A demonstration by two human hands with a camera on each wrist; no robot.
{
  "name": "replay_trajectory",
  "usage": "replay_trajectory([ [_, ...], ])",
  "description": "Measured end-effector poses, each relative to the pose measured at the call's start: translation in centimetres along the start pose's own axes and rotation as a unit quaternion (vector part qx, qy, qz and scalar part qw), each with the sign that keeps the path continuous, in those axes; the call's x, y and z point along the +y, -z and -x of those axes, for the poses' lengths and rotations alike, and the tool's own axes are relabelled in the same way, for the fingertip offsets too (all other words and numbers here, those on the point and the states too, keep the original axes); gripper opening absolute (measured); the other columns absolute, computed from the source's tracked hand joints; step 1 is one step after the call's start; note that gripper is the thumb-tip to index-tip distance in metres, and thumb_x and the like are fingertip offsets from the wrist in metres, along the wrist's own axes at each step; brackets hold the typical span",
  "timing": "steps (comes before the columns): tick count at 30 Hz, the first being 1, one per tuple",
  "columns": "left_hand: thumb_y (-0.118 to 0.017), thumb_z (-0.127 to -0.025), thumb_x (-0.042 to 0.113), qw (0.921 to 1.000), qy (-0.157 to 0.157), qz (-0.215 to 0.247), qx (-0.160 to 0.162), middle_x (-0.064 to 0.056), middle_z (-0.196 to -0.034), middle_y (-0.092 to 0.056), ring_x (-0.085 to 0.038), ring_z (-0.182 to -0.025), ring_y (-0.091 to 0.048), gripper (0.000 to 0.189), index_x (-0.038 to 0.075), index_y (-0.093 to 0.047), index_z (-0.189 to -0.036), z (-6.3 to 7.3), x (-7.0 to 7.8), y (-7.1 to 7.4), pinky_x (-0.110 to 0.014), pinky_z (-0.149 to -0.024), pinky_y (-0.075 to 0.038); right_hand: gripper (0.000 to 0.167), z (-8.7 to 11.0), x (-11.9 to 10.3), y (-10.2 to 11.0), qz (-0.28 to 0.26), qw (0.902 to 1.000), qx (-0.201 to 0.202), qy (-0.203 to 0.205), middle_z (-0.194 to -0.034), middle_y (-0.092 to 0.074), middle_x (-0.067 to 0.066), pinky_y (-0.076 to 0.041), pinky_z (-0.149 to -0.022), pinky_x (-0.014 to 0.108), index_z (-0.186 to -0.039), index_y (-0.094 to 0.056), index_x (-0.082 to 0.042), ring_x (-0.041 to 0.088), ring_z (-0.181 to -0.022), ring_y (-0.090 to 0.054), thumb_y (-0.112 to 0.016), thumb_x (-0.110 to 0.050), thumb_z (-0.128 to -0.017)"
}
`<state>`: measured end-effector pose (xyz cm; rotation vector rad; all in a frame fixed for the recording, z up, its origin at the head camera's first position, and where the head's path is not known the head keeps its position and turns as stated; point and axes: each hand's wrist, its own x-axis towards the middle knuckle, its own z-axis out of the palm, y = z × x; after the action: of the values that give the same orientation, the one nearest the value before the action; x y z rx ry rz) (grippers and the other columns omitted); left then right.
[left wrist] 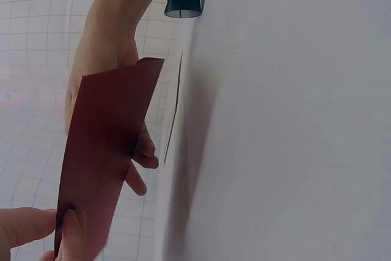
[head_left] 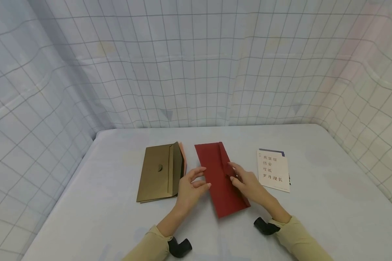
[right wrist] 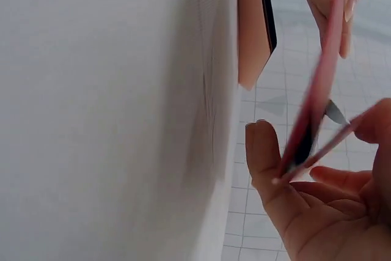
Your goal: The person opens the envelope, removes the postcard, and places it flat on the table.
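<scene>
A long red envelope (head_left: 217, 177) is held up off the table, its flap along the right side; in the right wrist view the flap (right wrist: 342, 136) stands partly away from the body. My left hand (head_left: 191, 188) pinches the left edge between thumb and fingers, seen closely in the left wrist view at the envelope's (left wrist: 107, 139) lower end. On the flap side, my right hand (head_left: 251, 184) holds the envelope, thumb and fingers at the flap. Something dark shows between flap and body in the right wrist view; what it is I cannot tell.
Gold envelopes (head_left: 155, 170) lie stacked on the left, with a pink-orange edge (head_left: 183, 152) showing behind them. To the right lie a white card (head_left: 272, 172) with printed characters and a dark blue card (head_left: 277, 151) beneath it. The white table (head_left: 317, 217) meets a checked curtain (head_left: 202, 72).
</scene>
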<state>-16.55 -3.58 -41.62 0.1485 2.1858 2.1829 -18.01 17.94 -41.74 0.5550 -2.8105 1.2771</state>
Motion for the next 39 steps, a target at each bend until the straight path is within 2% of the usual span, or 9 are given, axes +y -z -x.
replay_trajectory([
  [6,-0.067,-0.077,-0.007,0.9993,0.028,0.015,0.020,-0.019,-0.123,-0.058,-0.004,-0.074,-0.063,0.049,0.005,-0.057,-0.124,-0.5,0.7,1.1,-0.018,-0.068,-0.052,0.045,-0.1,0.0,0.1,-0.012,0.9956,0.093,0.002,-0.088,-0.063,0.022,-0.047,-0.091,0.045,-0.144,-0.032,-0.001,0.025,-0.086,-0.056,-0.031,-0.011,-0.100],
  [8,-0.067,-0.076,-0.007,0.9993,0.026,0.019,0.020,-0.019,-0.123,-0.058,-0.004,-0.073,-0.063,0.050,0.005,-0.058,-0.124,-0.7,0.8,1.3,-0.018,-0.068,-0.052,0.045,-0.2,0.0,0.2,-0.014,0.9944,0.104,0.008,-0.117,-0.060,0.025,-0.044,-0.098,0.049,-0.144,-0.033,-0.001,0.028,-0.104,-0.057,-0.030,-0.011,-0.101],
  [10,-0.067,-0.076,-0.007,0.9993,0.022,0.023,0.018,-0.020,-0.123,-0.058,-0.004,-0.073,-0.063,0.050,0.004,-0.057,-0.124,-0.8,0.8,1.4,-0.018,-0.068,-0.052,0.044,-0.3,0.0,0.3,-0.021,0.9940,0.107,0.005,-0.119,-0.059,0.024,-0.046,-0.094,0.047,-0.144,-0.034,-0.002,0.029,-0.102,-0.056,-0.030,-0.011,-0.101],
  [13,-0.067,-0.076,-0.007,0.9992,0.018,0.031,0.014,-0.020,-0.123,-0.059,-0.003,-0.074,-0.064,0.050,0.004,-0.057,-0.124,-0.9,0.9,1.5,-0.018,-0.070,-0.052,0.043,-0.3,-0.1,0.5,-0.024,0.9934,0.112,-0.006,-0.091,-0.060,0.015,-0.047,-0.083,0.036,-0.143,-0.036,-0.005,0.020,-0.083,-0.057,-0.031,-0.012,-0.101],
  [16,-0.066,-0.077,-0.008,0.9991,0.018,0.038,0.010,-0.020,-0.123,-0.059,-0.003,-0.074,-0.064,0.051,0.004,-0.056,-0.125,-0.9,1.0,1.6,-0.018,-0.071,-0.053,0.042,-0.3,-0.1,0.7,-0.030,0.9925,0.118,-0.012,-0.073,-0.050,0.008,-0.042,-0.071,0.027,-0.142,-0.038,-0.007,0.011,-0.065,-0.044,-0.032,-0.012,-0.101],
  [23,-0.064,-0.076,-0.012,0.9980,0.023,0.057,0.009,-0.019,-0.118,-0.060,-0.003,-0.071,-0.064,0.052,0.001,-0.055,-0.126,-0.8,1.4,1.7,-0.019,-0.071,-0.053,0.039,-0.2,0.0,0.7,-0.059,0.9864,0.153,0.005,-0.113,-0.066,0.020,-0.050,-0.069,0.025,-0.138,-0.044,-0.007,0.024,-0.088,-0.063,-0.036,-0.012,-0.100],
  [27,-0.063,-0.077,-0.012,0.9974,0.029,0.066,0.008,-0.020,-0.119,-0.060,-0.005,-0.071,-0.064,0.050,0.001,-0.055,-0.125,-0.9,1.5,1.7,-0.019,-0.071,-0.053,0.039,-0.3,0.2,0.7,-0.055,0.9823,0.179,0.008,-0.116,-0.065,0.019,-0.053,-0.075,0.026,-0.138,-0.043,-0.009,0.029,-0.098,-0.066,-0.039,-0.009,-0.099],
  [32,-0.063,-0.077,-0.011,0.9975,0.027,0.065,0.003,-0.022,-0.121,-0.059,-0.004,-0.070,-0.064,0.051,0.000,-0.054,-0.126,-0.9,1.4,1.7,-0.020,-0.071,-0.054,0.042,-0.6,0.2,0.6,-0.024,0.9688,0.243,0.040,-0.117,-0.064,0.019,-0.054,-0.079,0.026,-0.134,-0.048,-0.003,0.029,-0.101,-0.065,-0.045,0.005,-0.092],
  [39,-0.064,-0.076,-0.012,0.9966,0.036,0.074,0.000,-0.018,-0.123,-0.059,-0.003,-0.070,-0.064,0.053,0.004,-0.055,-0.127,-1.0,1.3,1.7,-0.020,-0.071,-0.054,0.047,-0.9,0.3,0.6,-0.002,0.9481,0.301,0.102,-0.119,-0.059,0.022,-0.054,-0.081,0.045,-0.123,-0.054,0.006,0.031,-0.103,-0.060,-0.047,0.022,-0.079],
])
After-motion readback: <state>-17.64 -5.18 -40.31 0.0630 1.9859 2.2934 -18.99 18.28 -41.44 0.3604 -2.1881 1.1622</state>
